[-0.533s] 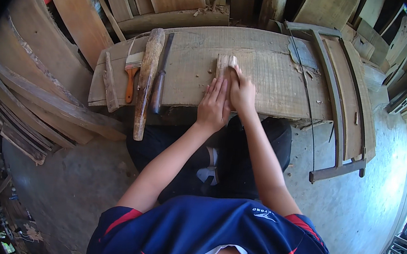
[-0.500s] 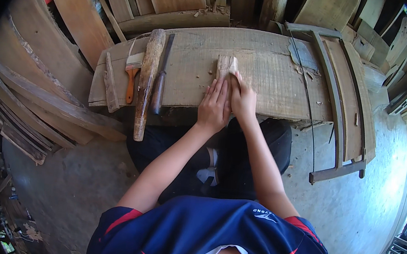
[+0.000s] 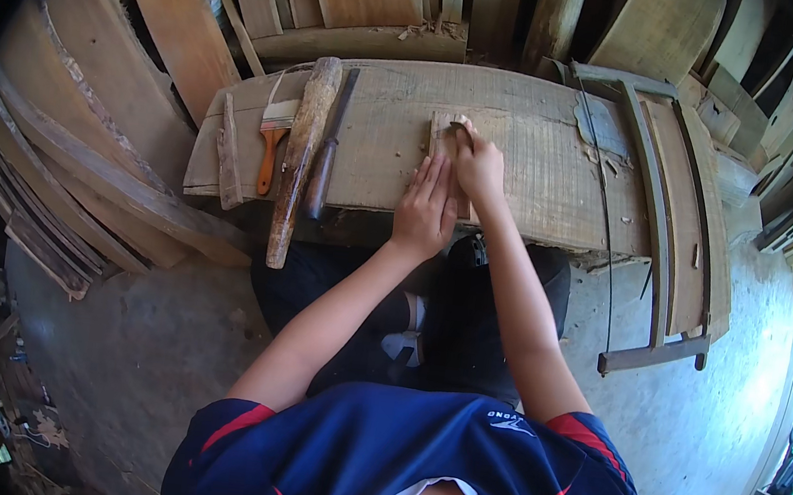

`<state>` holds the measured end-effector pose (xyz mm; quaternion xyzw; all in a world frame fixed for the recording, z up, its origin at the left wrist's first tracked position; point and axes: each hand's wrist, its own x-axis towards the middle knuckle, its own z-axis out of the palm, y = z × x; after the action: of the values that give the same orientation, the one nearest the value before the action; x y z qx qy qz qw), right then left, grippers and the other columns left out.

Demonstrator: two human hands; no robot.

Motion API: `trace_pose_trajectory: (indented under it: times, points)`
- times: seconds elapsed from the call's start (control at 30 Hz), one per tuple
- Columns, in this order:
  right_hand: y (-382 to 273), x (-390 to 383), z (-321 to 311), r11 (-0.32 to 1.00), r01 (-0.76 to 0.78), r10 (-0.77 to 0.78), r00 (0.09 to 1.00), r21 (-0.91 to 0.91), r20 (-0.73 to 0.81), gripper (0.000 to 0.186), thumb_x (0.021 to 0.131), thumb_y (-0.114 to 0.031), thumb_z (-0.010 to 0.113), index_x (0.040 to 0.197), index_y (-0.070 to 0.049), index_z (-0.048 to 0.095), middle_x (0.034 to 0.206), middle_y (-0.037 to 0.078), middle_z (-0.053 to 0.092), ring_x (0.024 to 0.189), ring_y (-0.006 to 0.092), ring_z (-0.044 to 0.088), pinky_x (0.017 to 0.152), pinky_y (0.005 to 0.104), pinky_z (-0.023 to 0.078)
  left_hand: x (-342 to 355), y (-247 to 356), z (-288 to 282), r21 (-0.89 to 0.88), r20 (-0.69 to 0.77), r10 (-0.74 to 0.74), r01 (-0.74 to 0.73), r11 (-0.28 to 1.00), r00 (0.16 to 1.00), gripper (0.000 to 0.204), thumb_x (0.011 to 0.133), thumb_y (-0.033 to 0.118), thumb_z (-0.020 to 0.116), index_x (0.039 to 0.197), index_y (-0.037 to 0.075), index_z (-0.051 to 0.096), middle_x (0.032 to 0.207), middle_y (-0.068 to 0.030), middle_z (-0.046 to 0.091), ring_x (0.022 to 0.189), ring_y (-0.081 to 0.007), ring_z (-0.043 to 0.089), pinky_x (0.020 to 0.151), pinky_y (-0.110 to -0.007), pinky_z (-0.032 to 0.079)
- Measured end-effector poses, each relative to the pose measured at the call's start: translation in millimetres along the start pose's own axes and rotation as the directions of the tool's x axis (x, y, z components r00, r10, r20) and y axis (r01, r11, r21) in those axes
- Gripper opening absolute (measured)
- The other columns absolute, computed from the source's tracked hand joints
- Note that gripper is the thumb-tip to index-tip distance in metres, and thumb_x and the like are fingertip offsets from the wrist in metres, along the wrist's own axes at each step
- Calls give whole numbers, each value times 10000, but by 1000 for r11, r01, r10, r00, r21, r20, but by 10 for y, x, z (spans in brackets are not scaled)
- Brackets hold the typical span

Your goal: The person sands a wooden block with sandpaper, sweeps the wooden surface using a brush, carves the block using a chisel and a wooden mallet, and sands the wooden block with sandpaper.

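A small pale wooden piece (image 3: 443, 124) lies on a wide weathered plank (image 3: 543, 162) set across in front of me. My left hand (image 3: 427, 210) rests flat on the near part of the piece, fingers straight and together. My right hand (image 3: 478, 162) sits beside it, its fingers curled and pinched on the far end of the piece. Whether those fingers hold anything small I cannot tell. My legs in dark trousers are under the plank.
On the plank's left lie a short wood strip (image 3: 228, 152), an orange-handled paintbrush (image 3: 272, 140), a long rough wooden club (image 3: 301, 153) and a dark slim tool (image 3: 326, 152). Curved wood and metal strips (image 3: 660, 209) lie to the right. Stacked boards (image 3: 93, 164) surround the concrete floor.
My right hand has shifted slightly along the small piece. My left hand stays pressed flat on it.
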<state>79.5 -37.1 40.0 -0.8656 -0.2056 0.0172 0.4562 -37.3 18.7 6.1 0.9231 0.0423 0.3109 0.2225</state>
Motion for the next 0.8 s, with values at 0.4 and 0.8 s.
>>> trace_pose_trajectory:
  times: [0.4, 0.8]
  points:
    - [343, -915, -153, 785, -16, -135, 971, 619, 196, 394, 944, -218, 431, 1270, 1, 464, 1366, 206, 383, 1332, 249, 263, 1070, 319, 207, -59, 31, 6, -17, -47, -33, 33, 999, 998, 508, 851, 212, 387, 1289, -44, 399, 1331, -234, 399, 1245, -374, 381, 1033, -455, 297]
    - [178, -701, 125, 968, 219, -224, 974, 124, 26, 586, 941, -314, 391, 1361, 65, 241, 1441, 258, 174, 1350, 378, 147, 1093, 406, 152, -31, 9, 27, -11, -30, -61, 61, 998, 998, 502, 888, 259, 426, 1300, -24, 392, 1337, -218, 401, 1248, -363, 380, 1037, -443, 293]
